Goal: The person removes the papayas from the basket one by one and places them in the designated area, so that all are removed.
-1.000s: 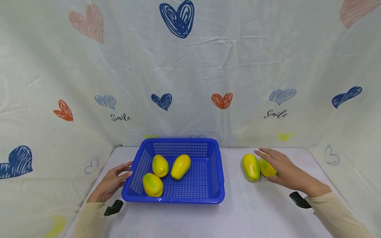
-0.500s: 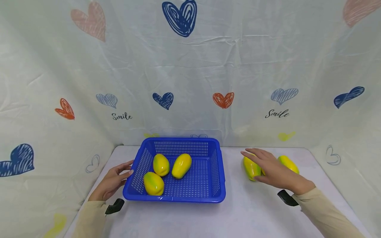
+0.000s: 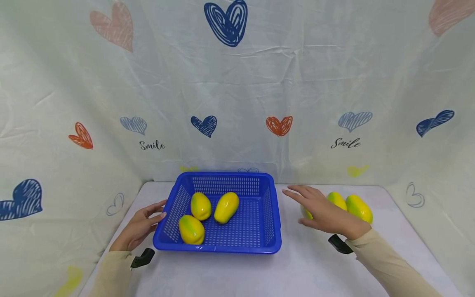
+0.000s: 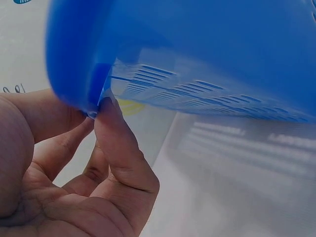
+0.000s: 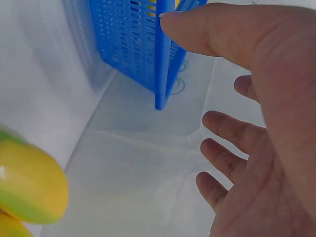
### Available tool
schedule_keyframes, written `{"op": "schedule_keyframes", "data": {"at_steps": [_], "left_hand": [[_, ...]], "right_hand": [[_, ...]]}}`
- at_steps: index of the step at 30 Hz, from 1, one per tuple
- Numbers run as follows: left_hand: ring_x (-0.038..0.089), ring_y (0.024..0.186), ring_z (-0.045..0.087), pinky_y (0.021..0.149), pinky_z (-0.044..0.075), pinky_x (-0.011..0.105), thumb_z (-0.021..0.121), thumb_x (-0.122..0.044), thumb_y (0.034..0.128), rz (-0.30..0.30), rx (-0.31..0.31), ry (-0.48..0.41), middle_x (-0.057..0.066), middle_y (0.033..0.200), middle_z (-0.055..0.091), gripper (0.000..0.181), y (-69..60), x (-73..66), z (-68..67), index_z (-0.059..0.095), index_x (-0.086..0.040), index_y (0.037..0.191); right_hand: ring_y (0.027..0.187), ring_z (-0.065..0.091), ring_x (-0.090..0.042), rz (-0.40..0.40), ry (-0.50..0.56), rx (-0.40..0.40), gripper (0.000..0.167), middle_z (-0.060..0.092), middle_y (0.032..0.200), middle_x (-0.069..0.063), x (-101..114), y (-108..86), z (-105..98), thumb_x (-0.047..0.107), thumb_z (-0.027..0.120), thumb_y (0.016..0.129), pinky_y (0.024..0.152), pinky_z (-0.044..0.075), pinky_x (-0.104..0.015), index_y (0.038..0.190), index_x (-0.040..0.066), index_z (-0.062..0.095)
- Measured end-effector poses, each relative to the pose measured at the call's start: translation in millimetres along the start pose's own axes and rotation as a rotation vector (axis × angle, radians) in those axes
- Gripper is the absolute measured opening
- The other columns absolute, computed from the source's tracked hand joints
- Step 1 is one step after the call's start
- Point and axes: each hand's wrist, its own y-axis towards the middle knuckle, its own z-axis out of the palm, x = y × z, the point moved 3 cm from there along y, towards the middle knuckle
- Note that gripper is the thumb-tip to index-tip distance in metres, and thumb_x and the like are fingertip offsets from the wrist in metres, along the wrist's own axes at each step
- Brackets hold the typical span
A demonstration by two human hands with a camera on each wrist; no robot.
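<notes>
My left hand (image 3: 138,227) pinches the left rim of a blue plastic basket (image 3: 243,249) between thumb and fingers; the grip shows closely in the left wrist view (image 4: 118,163). Three glossy yellow-green fruits, like mangoes, lie inside: one at the front (image 3: 191,230), one behind it (image 3: 201,206) and one to the right (image 3: 226,207). My right hand (image 3: 326,212), fingers spread and holding nothing, hovers right of the basket. It mostly hides one fruit (image 3: 306,213); two more, a partly covered fruit (image 3: 337,200) and a right-hand fruit (image 3: 359,208), lie beyond it.
A white table (image 3: 282,274) carries everything. Behind and beside it hangs a pale curtain (image 3: 237,95) printed with hearts and words. In the right wrist view, the basket's side (image 5: 129,44) stands beyond my thumb, and a fruit (image 5: 32,182) shows at lower left.
My right hand has moved left over the fruits towards the basket, uncovering the two on the right. The left hand keeps its hold on the rim. The basket and its fruits have stayed put.
</notes>
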Motion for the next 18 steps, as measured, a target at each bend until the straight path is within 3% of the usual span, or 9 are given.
{"op": "schedule_keyframes", "data": {"at_steps": [18], "left_hand": [[0.018, 0.102, 0.063, 0.088, 0.057, 0.023, 0.057, -0.015, 0.1104, 0.001, 0.007, -0.007, 0.028, 0.148, 0.042, 0.063, 0.9, 1.3, -0.6, 0.030, -0.001, 0.165]], "right_hand": [[0.148, 0.041, -0.043, -0.045, 0.037, 0.087, 0.087, 0.043, 0.162, -0.019, 23.7, 36.7, 21.5, 0.016, 0.087, 0.089, 0.118, 0.036, -0.065, 0.162, 0.012, 0.041]]}}
